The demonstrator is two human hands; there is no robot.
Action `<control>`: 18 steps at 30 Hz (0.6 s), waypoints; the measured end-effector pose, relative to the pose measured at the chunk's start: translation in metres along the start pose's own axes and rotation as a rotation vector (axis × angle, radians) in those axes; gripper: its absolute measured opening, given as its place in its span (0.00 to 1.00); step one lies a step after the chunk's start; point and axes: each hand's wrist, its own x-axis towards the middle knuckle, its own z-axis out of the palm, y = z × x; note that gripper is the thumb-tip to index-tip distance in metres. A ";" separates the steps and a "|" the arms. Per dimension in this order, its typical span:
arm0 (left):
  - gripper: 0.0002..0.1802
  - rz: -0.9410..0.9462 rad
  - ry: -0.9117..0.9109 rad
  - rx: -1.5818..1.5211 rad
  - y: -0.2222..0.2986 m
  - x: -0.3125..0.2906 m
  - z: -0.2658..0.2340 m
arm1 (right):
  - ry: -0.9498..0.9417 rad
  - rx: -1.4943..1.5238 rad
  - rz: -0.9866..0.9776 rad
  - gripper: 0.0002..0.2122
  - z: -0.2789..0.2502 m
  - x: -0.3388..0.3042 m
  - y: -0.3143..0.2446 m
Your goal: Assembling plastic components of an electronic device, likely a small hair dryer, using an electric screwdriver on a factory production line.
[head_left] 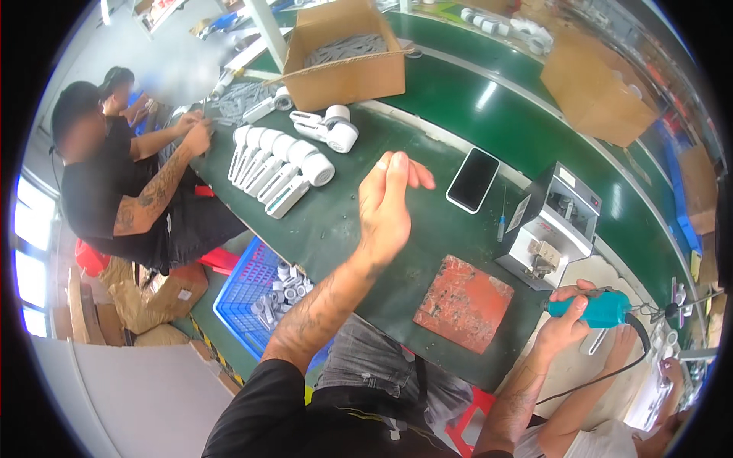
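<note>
My left hand (388, 206) is raised over the middle of the green worktable, fingers stretched out, with nothing visible in it. My right hand (563, 328) is wrapped round a teal electric screwdriver (597, 309) at the table's right side; its dark cord trails from the rear end. To the left of my left hand stands a row of several white plastic handheld parts with round heads (286, 164). Two more white parts (332, 128) lie just behind that row. A worn red square mat (464, 303) lies between my hands.
A white-framed phone (473, 180), a small blue screwdriver (501, 228) and a grey metal machine (551, 229) stand on the right. An open cardboard box (347, 80) of grey pieces is at the back. A blue basket (237, 301) sits below left. Co-workers sit left and lower right.
</note>
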 end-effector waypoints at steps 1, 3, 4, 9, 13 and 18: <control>0.23 -0.075 -0.013 0.166 -0.027 0.011 -0.008 | -0.034 0.023 -0.005 0.29 -0.002 0.000 0.001; 0.26 -0.119 -0.103 0.580 -0.077 0.024 -0.023 | -0.045 0.034 -0.008 0.29 -0.005 -0.003 0.002; 0.27 -0.082 -0.181 0.818 -0.082 0.028 -0.022 | -0.059 0.059 0.001 0.30 -0.006 -0.002 0.002; 0.20 -0.102 -0.213 0.798 -0.111 0.023 -0.033 | -0.088 0.071 0.034 0.34 -0.001 -0.004 0.005; 0.09 -0.147 -0.217 0.659 -0.117 0.020 -0.031 | -0.105 0.065 0.026 0.34 -0.004 -0.005 0.007; 0.17 0.255 -0.315 1.156 -0.117 0.016 -0.033 | -0.100 0.070 0.052 0.34 0.002 -0.012 0.009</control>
